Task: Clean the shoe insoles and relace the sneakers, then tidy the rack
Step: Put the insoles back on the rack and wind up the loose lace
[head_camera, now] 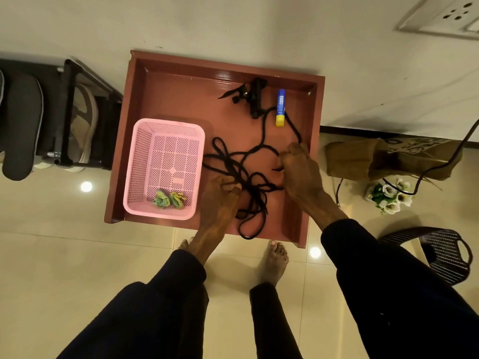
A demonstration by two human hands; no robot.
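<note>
A tangle of black shoelaces (248, 161) lies spread over the brown tray-topped table (181, 81). My left hand (220, 195) pinches a strand of lace near the table's front. My right hand (300, 169) grips another stretch of lace at the right side, fingers curled. A small black clip-like object (255, 95) sits at the back of the table, its nature unclear. On the left stands the black shoe rack (68, 112) with a light sneaker (86, 120) on a shelf and a dark grey insole (22, 125) on top.
A pink perforated basket (166, 167) with two crumpled green-yellow cloths (169, 199) stands on the table's left. A blue and yellow glue stick (280, 107) lies at the back right. On the floor are a brown paper bag (363, 159), white artificial flowers (391, 195), a cable and a dark chair (440, 255).
</note>
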